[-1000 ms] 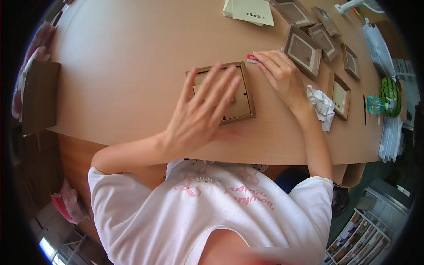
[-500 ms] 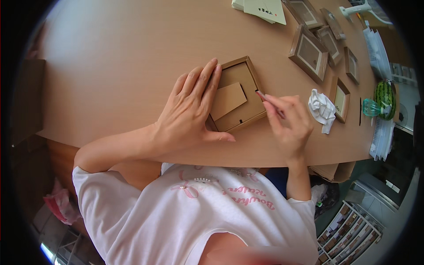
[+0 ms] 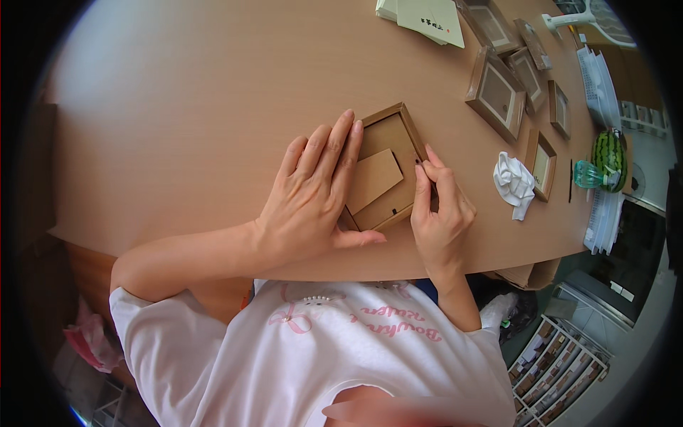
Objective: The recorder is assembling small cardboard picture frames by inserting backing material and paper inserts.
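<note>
A wooden picture frame (image 3: pixel 400 112) lies back side up on the table, tilted in front of me. Its brown backing board (image 3: pixel 408 186) sits inside the rim, with a cardboard stand flap (image 3: pixel 377 181) on it and small dark tabs at its edges. My left hand (image 3: pixel 306 181) rests flat over the frame's left side, fingers stretched out and thumb along the near edge. At the right rim, beside a dark tab, my right hand (image 3: pixel 442 213) has thumb and fingers pinched together. What lies between those fingertips is hidden.
Several more wooden frames (image 3: pixel 496 92) lie at the upper right, below them a crumpled white cloth (image 3: pixel 514 186). Pale printed cards (image 3: pixel 427 20) are stacked at the far edge. To the right are a thin black stick (image 3: pixel 570 181), a green watermelon (image 3: pixel 609 160) and white baskets (image 3: pixel 597 85).
My right hand has moved in left against the frame's rim; the thin reddish stick it held no longer shows clearly. My left hand keeps its place on the frame.
</note>
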`<state>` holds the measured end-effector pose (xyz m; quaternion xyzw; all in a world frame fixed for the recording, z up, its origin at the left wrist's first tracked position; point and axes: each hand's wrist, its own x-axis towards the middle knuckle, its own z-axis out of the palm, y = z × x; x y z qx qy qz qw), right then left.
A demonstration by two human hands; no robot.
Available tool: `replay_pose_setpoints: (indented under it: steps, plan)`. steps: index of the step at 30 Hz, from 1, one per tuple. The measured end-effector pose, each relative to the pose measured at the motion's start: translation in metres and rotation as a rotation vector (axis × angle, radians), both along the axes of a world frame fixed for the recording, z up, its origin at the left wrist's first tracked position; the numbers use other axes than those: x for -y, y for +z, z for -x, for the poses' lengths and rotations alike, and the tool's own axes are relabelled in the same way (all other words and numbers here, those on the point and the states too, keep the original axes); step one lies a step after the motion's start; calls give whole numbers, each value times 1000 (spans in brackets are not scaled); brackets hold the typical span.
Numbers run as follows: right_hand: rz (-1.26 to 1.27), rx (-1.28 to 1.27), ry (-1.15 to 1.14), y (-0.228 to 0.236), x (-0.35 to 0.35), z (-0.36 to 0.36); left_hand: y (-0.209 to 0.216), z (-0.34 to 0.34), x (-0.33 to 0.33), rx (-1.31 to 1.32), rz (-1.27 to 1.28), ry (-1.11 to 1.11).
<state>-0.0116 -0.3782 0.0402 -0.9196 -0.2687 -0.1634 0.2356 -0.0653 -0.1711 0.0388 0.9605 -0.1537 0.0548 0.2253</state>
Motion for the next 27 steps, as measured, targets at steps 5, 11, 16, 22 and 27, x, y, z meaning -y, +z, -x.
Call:
replay_pose_setpoints:
  steps: [5,11,16,22,27]
  plan:
    - [-83,-58,-46,-5,-3,1,-4,0,-1,-18,39,0]
    - [-76,-79,-43,2,-3,2,-5,-1,-1,-31,34,-9]
    - [-58,-76,-33,2,-2,3,-5,-1,1,-22,29,2]
    - [33,70,-31,-3,-6,4,-6,-1,2,-10,21,-3]
    - [21,82,-60,-4,-9,6,-6,-1,2,-9,22,0]
